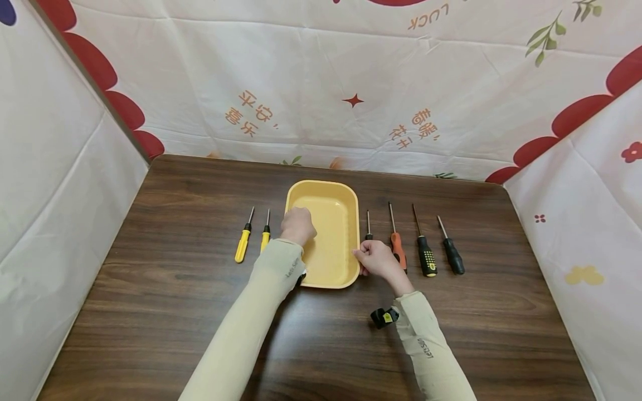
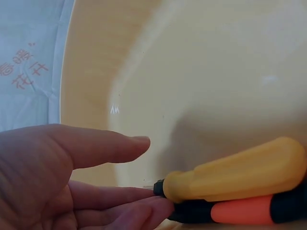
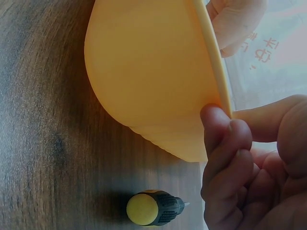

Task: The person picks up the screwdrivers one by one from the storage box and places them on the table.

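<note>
A pale yellow plastic tray [image 1: 331,234] lies on the table between both hands. My left hand [image 1: 298,224] is over its left side. In the left wrist view, the thumb stands apart from the fingers, whose tips touch the black collar of a yellow-handled screwdriver [image 2: 240,170]. That screwdriver lies in the tray against an orange-and-black screwdriver [image 2: 242,211]; the head view hides both behind the left hand and sleeve. On the tray's right side, my right hand [image 1: 378,258] pinches the rim between thumb and curled fingers, plain in the right wrist view.
Left of the tray lie two yellow-handled screwdrivers [image 1: 243,246], one partly covered by the left arm. To the right are a dark screwdriver [image 1: 368,223], an orange one [image 1: 397,245], a black-and-yellow one [image 1: 426,259] and a black one [image 1: 453,256]. Printed cloth [image 1: 321,83] surrounds the table.
</note>
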`<action>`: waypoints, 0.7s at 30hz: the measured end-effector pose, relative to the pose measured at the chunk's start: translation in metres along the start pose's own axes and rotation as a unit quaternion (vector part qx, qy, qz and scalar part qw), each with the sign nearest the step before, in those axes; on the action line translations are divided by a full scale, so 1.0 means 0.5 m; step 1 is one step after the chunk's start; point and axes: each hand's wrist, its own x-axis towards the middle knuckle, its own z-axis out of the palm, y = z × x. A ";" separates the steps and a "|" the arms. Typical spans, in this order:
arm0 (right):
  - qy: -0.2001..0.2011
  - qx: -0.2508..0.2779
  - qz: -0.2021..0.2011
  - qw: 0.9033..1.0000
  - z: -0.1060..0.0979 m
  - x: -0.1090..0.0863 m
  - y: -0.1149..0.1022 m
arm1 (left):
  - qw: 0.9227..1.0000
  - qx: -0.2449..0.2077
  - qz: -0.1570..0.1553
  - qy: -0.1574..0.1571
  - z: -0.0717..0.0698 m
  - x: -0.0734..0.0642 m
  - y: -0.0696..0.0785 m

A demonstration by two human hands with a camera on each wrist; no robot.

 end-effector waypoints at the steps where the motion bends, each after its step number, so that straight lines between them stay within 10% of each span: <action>1: 0.000 0.000 0.000 1.000 0.000 0.000 0.000 | 1.000 -0.001 0.000 -0.002 0.000 0.000 0.000; 21: -0.002 0.003 -0.002 1.000 0.001 0.003 0.002 | 1.000 -0.017 0.008 -0.020 0.005 -0.002 0.005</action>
